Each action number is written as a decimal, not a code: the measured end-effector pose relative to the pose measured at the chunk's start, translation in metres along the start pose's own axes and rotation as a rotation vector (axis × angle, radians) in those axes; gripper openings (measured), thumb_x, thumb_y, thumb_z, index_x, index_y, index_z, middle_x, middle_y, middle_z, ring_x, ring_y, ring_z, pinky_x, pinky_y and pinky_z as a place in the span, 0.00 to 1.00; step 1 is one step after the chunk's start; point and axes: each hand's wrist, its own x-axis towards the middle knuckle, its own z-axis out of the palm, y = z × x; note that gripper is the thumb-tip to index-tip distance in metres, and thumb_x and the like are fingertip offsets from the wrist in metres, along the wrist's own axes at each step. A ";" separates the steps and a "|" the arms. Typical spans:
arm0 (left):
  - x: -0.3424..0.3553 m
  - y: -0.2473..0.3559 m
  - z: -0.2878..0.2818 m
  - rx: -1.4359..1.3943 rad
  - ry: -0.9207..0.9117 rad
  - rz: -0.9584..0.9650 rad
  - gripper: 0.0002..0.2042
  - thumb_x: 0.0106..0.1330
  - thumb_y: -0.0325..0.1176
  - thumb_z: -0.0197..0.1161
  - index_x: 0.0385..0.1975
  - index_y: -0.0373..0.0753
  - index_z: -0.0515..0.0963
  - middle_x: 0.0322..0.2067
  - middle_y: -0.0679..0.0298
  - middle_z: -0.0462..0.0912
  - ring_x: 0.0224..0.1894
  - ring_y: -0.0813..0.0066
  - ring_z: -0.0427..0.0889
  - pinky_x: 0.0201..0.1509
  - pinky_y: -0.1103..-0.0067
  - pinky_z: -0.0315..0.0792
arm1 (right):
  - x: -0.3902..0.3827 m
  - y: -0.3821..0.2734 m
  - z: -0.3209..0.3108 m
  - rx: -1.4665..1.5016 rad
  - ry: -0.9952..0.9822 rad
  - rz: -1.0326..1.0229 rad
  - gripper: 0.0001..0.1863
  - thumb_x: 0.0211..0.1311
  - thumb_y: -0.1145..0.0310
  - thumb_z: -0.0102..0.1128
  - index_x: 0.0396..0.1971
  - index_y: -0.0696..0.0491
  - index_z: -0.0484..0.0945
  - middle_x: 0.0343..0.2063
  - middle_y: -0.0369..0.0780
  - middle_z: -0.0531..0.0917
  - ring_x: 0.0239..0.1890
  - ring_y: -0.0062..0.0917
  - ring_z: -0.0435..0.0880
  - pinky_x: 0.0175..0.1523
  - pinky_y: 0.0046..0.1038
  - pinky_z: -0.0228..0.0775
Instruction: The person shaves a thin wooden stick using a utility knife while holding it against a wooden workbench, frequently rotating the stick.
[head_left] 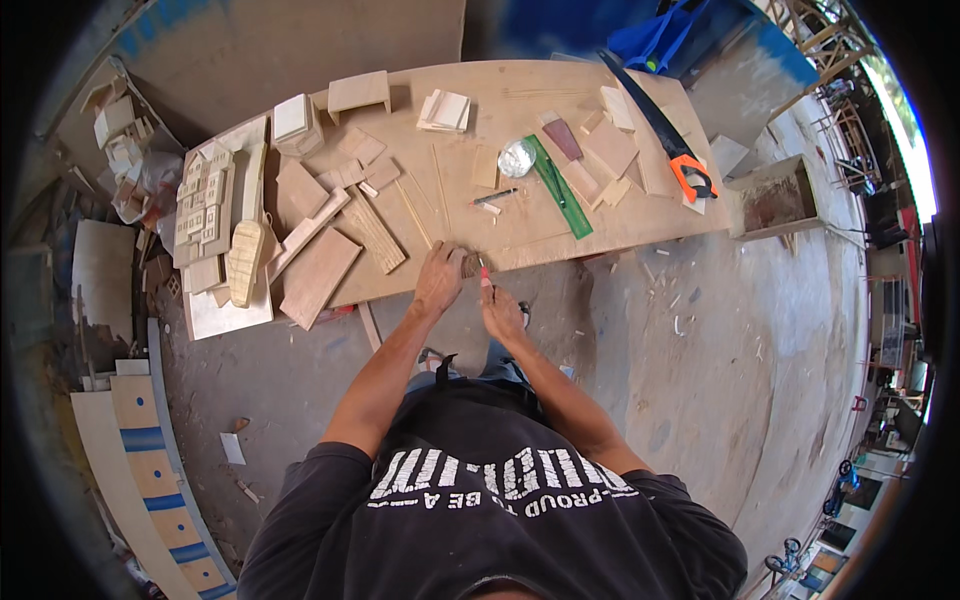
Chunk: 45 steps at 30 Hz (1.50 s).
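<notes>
At the table's near edge, my left hand [440,276] is closed, its fingertips against a small dark brown block [471,266]. Beside it, my right hand [503,310] grips a slim red-handled tool [486,273] whose pale tip meets the block; its exact kind is too small to tell. Thin wooden sticks [414,214] lie just beyond my left hand, one ending near my fingers. A pencil-like marker [494,196] rests farther out, near a green ruler [560,190] and a round silvery lump [516,158].
The wooden table [520,225] carries a hand saw [662,130] with an orange handle at right. Several boards [320,278] and a model building facade [203,200] fill its left side. Thin panels [610,147] lie near the saw. An open box [775,197] stands beyond the right end.
</notes>
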 end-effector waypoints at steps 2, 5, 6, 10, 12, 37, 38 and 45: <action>0.001 0.003 -0.003 -0.051 0.016 -0.001 0.05 0.60 0.23 0.58 0.34 0.33 0.79 0.35 0.52 0.79 0.43 0.51 0.76 0.52 0.64 0.72 | -0.001 0.004 0.008 -0.004 0.010 -0.021 0.34 0.76 0.46 0.37 0.34 0.65 0.80 0.36 0.65 0.80 0.45 0.62 0.78 0.53 0.53 0.69; 0.001 0.002 -0.006 -0.087 0.028 0.033 0.05 0.61 0.23 0.57 0.34 0.33 0.79 0.35 0.52 0.79 0.41 0.50 0.76 0.51 0.64 0.72 | 0.001 0.007 0.016 -0.008 0.023 -0.053 0.34 0.76 0.46 0.37 0.33 0.65 0.80 0.35 0.65 0.80 0.44 0.63 0.78 0.52 0.53 0.69; 0.000 0.002 -0.007 -0.087 0.025 0.020 0.06 0.61 0.23 0.57 0.35 0.33 0.79 0.34 0.52 0.79 0.41 0.50 0.76 0.51 0.64 0.72 | 0.001 0.007 0.019 -0.005 0.024 -0.057 0.34 0.76 0.46 0.37 0.33 0.65 0.80 0.35 0.65 0.80 0.45 0.63 0.78 0.53 0.53 0.69; 0.002 0.005 -0.017 -0.125 0.036 -0.004 0.08 0.58 0.22 0.60 0.37 0.33 0.80 0.35 0.52 0.80 0.41 0.50 0.76 0.51 0.64 0.72 | 0.000 0.003 0.021 -0.051 0.043 -0.018 0.34 0.76 0.47 0.37 0.34 0.66 0.80 0.36 0.65 0.80 0.45 0.63 0.78 0.53 0.53 0.70; -0.001 0.006 -0.025 -0.106 0.144 -0.085 0.08 0.58 0.23 0.62 0.37 0.34 0.80 0.35 0.52 0.80 0.42 0.50 0.76 0.51 0.64 0.72 | 0.003 0.006 0.023 -0.063 0.040 -0.035 0.34 0.76 0.47 0.36 0.34 0.66 0.80 0.36 0.66 0.80 0.46 0.63 0.78 0.53 0.53 0.70; -0.042 0.040 -0.022 0.265 -0.153 -0.108 0.31 0.56 0.35 0.66 0.63 0.39 0.70 0.64 0.65 0.66 0.62 0.56 0.65 0.58 0.62 0.66 | 0.002 0.009 0.029 -0.024 0.089 -0.041 0.36 0.75 0.46 0.36 0.33 0.68 0.80 0.35 0.68 0.79 0.45 0.64 0.78 0.53 0.54 0.69; -0.042 0.040 -0.022 0.263 -0.154 -0.107 0.31 0.56 0.35 0.66 0.63 0.39 0.70 0.64 0.65 0.66 0.62 0.56 0.65 0.58 0.62 0.66 | 0.002 0.010 0.030 -0.018 0.089 -0.048 0.36 0.76 0.46 0.36 0.33 0.68 0.80 0.35 0.68 0.79 0.45 0.64 0.78 0.53 0.54 0.69; -0.041 0.037 -0.023 0.292 -0.180 -0.096 0.29 0.59 0.38 0.66 0.63 0.41 0.70 0.63 0.66 0.66 0.63 0.57 0.64 0.57 0.62 0.66 | -0.002 0.000 0.027 0.037 0.096 -0.013 0.36 0.76 0.47 0.35 0.32 0.68 0.80 0.36 0.67 0.80 0.45 0.64 0.78 0.52 0.54 0.69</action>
